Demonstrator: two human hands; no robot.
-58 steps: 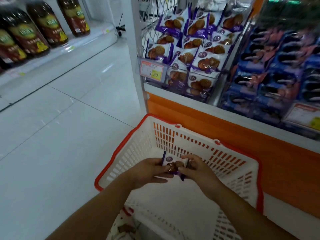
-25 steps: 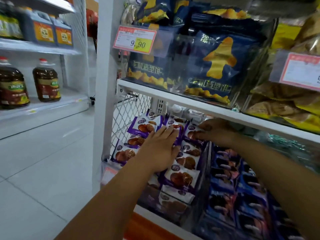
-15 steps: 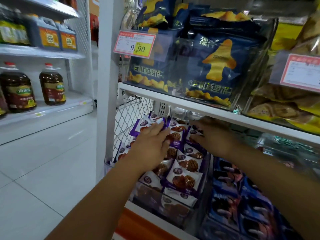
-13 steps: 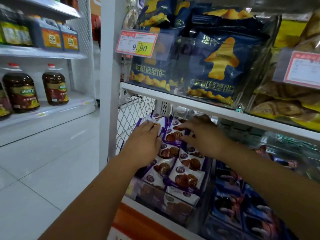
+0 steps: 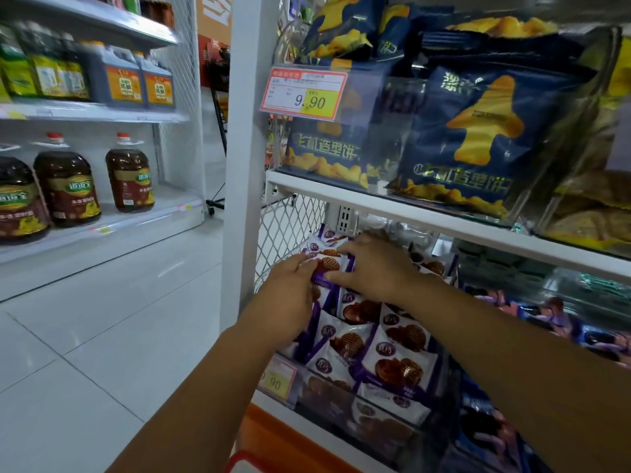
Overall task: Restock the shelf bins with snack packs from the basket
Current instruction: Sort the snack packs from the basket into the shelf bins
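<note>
Both hands meet at the back of the clear shelf bin (image 5: pixel 341 414) in the middle of the frame, holding one purple-and-white snack pack (image 5: pixel 327 264) between them. The left hand (image 5: pixel 290 298) pinches its left edge; the right hand (image 5: pixel 375 268) curls fingers over its top, thumb at the lower edge. Stacked packs (image 5: pixel 399 363) of the same kind fill the bin below. A red basket rim (image 5: pixel 246 459) peeks in at the bottom edge, and oil bottles (image 5: pixel 129 179) stand at the left

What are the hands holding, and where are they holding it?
A purple cookie pack: the left-hand grip pinches its left edge, the right-hand grip holds its right side.
</note>
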